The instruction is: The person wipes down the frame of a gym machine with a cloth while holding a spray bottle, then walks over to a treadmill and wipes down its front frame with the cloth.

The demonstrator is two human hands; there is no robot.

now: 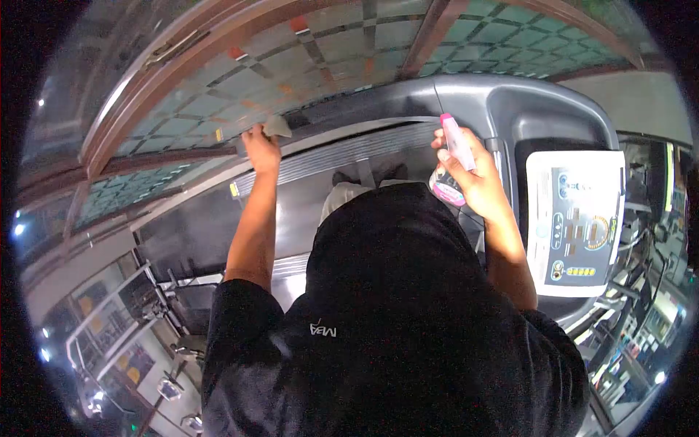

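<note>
My right hand (477, 171) is wrapped round a spray bottle (445, 189) with a pink nozzle tip and a pink-and-white label. It holds the bottle beside the treadmill console (575, 226). Out to the left, my left hand (261, 151) has its fingers closed on a small pale cloth (277, 127). The cloth lies against the far end of the treadmill's dark handrail (364, 105). The left palm is turned away, so part of the grip is hidden.
Beneath me is the treadmill's dark deck (196, 226) with a ribbed side rail (320, 164). Beyond the handrail run patterned glass panes (320, 58) in brown frames (429, 36). Gym machines (175, 313) stand at lower left and more at far right.
</note>
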